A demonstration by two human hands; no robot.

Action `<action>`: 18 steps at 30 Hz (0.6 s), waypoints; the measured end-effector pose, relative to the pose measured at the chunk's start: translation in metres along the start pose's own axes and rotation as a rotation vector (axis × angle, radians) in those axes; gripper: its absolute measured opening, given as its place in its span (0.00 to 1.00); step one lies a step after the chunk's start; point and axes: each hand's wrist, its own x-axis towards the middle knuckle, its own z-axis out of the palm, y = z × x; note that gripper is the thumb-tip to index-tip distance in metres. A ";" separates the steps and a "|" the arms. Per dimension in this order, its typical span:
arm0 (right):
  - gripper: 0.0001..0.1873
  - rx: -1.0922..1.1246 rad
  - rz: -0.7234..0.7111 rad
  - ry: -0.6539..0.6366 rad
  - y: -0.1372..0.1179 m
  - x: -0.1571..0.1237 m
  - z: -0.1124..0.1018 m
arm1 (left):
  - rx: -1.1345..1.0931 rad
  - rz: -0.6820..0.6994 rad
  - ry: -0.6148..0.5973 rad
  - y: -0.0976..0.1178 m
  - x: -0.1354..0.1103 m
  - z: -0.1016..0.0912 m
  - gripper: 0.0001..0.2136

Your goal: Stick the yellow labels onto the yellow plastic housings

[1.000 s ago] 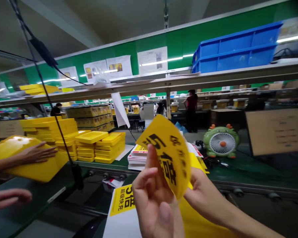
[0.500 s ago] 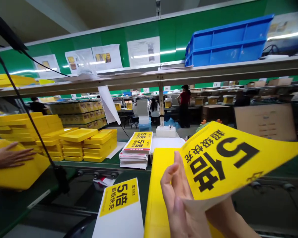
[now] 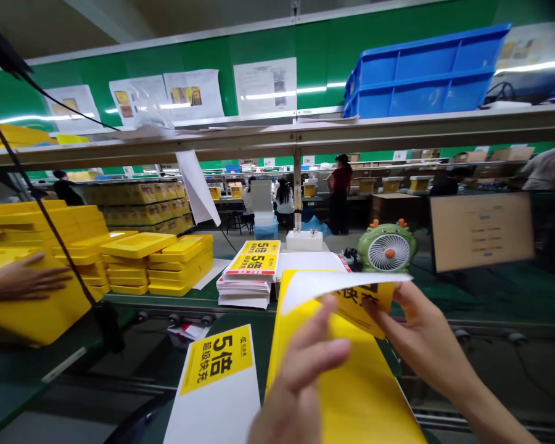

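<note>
Factory line, green tabletop [image 3: 467,296] under a long shelf [image 3: 398,126] carrying blue bins [image 3: 420,74]. My yellow sheet [image 3: 351,382] lies on the tabletop just in front of the green fan [image 3: 387,248], its far end folded back white side up. My right hand [image 3: 420,336] has its grip clamped on that folded flap; my left hand [image 3: 300,382] rests fingers on the sheet, grip apart. A white printed card [image 3: 215,385] lies just left of the sheet. A co-worker's hand [image 3: 25,280] presses a yellow tray [image 3: 32,308] well left of the fan.

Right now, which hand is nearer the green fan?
Right. The right hand pinches the yellow sheet's folded flap just below the green fan; the left hand is lower and farther left, on the sheet.
</note>
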 end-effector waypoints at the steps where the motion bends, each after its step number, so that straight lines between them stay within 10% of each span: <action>1: 0.13 0.141 0.125 -0.066 0.000 0.001 -0.004 | 0.186 0.104 0.061 -0.004 0.009 -0.011 0.18; 4: 0.20 0.421 0.286 -0.218 -0.002 0.002 -0.010 | 0.430 0.015 0.072 -0.022 0.039 -0.044 0.31; 8: 0.20 0.547 0.437 -0.380 0.000 0.004 -0.004 | 0.415 -0.286 -0.078 -0.044 0.061 -0.073 0.21; 18: 0.19 0.502 0.567 -0.445 0.028 0.010 0.006 | 0.446 -0.430 -0.119 -0.068 0.073 -0.083 0.18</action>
